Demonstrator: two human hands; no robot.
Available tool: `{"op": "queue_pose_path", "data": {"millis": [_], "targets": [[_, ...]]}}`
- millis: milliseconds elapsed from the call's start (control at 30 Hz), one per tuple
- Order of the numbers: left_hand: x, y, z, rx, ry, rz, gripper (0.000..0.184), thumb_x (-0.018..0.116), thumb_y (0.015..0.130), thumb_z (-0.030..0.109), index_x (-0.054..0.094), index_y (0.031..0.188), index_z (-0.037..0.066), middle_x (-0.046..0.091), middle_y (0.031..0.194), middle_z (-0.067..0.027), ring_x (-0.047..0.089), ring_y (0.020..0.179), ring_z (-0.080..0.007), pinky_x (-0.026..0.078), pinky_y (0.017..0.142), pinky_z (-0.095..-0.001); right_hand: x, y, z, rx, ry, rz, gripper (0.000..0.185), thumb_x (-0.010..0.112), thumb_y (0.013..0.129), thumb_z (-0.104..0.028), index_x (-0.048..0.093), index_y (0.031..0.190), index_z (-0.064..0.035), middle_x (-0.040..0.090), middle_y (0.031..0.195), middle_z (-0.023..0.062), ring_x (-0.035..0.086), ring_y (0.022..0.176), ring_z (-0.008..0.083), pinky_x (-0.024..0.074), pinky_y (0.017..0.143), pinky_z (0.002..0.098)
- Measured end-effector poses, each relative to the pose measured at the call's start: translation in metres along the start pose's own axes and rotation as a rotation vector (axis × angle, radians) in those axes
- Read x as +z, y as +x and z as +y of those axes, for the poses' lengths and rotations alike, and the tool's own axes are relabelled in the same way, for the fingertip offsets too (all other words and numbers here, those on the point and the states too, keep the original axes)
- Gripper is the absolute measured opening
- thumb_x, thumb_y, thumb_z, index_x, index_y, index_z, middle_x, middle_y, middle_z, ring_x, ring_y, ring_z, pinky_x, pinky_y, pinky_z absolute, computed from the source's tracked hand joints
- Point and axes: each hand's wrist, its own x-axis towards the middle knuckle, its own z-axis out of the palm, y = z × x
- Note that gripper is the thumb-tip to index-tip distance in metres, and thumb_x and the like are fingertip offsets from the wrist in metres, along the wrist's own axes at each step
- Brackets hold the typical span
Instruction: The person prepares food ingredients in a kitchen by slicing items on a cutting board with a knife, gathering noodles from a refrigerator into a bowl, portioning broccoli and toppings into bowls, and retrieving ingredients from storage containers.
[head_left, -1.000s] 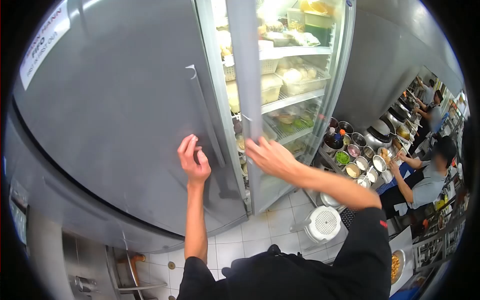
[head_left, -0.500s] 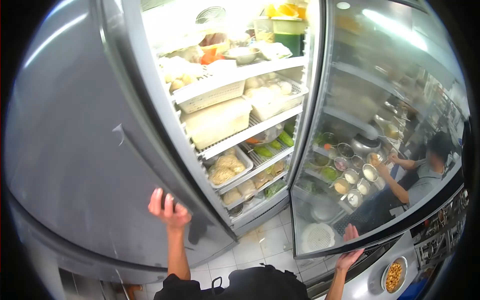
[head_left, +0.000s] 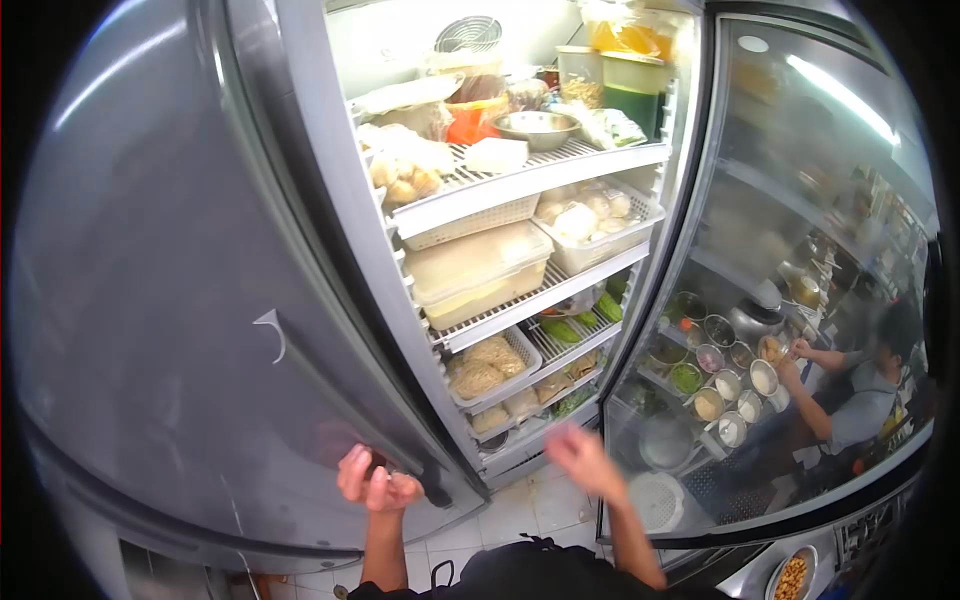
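Note:
My left hand [head_left: 378,482] is raised near the lower edge of the grey refrigerator door [head_left: 150,300] on the left. Its fingers are loosely bent and apart, with nothing in them. Motion smears my right hand [head_left: 585,462] in front of the open refrigerator's bottom shelves, so its fingers cannot be made out. Glass door [head_left: 650,420] stands swung open to the right, apart from that hand. Inside are a lidded plastic tub [head_left: 480,270], a white basket of pale round items [head_left: 590,215], a tray of noodles [head_left: 490,365] and some green vegetables [head_left: 565,330].
Top shelf holds a metal bowl [head_left: 537,128], an orange container [head_left: 474,120] and a tub of green liquid [head_left: 632,95]. Tiled floor [head_left: 530,505] lies below. A bowl of brown pieces [head_left: 792,575] sits at lower right. A person at work with several bowls reflects in the glass.
My right hand has left the glass door's edge and moved left to the front of the shelves. My left hand is lower and further right in view. The whole view has shifted.

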Motion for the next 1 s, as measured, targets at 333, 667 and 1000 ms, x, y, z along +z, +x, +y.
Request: {"op": "queue_pose_path", "data": {"millis": [333, 667, 1000], "targets": [[-0.001, -0.005, -0.004, 0.009, 0.045, 0.055, 0.023, 0.048, 0.091, 0.022, 0.047, 0.111, 0.011, 0.044, 0.110, -0.0123, 0.050, 0.096, -0.0262, 0.054, 0.065, -0.0304, -0.143, 0.464, -0.312, -0.641, -0.307, 0.548, 0.062, 0.080, 0.078, -0.027, 0.049, 0.127, -0.0054, 0.059, 0.117, 0.0162, 0.056, 0.111, 0.0244, 0.0461, 0.094, 0.0374], [-0.003, 0.002, 0.002, -0.056, 0.012, -0.007, 0.022, 0.054, 0.083, 0.013, 0.050, 0.104, 0.016, 0.046, 0.106, -0.0082, 0.051, 0.093, -0.0239, 0.047, 0.076, -0.0347, -0.142, 0.513, -0.300, -0.595, -0.251, 0.764, 0.068, 0.085, 0.071, -0.038, 0.053, 0.119, -0.0034, 0.064, 0.110, 0.0172, 0.062, 0.102, 0.0285, 0.0478, 0.093, 0.0390], [0.002, 0.038, 0.027, -0.264, 0.075, 0.400, 0.037, 0.051, 0.081, 0.021, 0.041, 0.114, 0.009, 0.046, 0.111, -0.0163, 0.049, 0.099, -0.0304, 0.041, 0.086, -0.0446, -0.169, 0.279, -0.279, -0.730, -0.260, 1.036, 0.062, 0.087, 0.067, -0.041, 0.057, 0.105, -0.0022, 0.060, 0.103, 0.0194, 0.059, 0.098, 0.0300, 0.0478, 0.087, 0.0403]]}}
